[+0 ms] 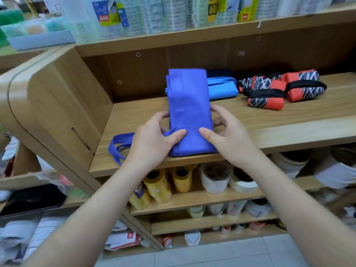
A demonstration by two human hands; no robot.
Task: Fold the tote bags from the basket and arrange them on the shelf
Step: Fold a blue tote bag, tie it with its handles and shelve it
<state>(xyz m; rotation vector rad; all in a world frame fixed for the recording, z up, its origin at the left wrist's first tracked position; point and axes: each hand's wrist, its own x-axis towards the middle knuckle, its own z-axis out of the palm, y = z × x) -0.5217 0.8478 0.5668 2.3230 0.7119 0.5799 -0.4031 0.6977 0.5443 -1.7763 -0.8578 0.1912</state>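
One royal-blue fabric tote bag (187, 105), folded into a long strip, lies on the wooden shelf board (269, 116). Two hands pinch its near end: the left hand (152, 141) and right hand (229, 135) curl round its edges, thumbs pressed on top. Its handle straps (117, 145) trail left of the left fingers. Beyond the fingertips lie one light-blue folded bag (221, 89) and two red-and-black patterned folded bags (264, 95).

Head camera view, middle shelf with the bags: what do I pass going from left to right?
Loose blue strap → dark blue bag → light blue folded bag → first red and black folded bag → second red and black folded bag.
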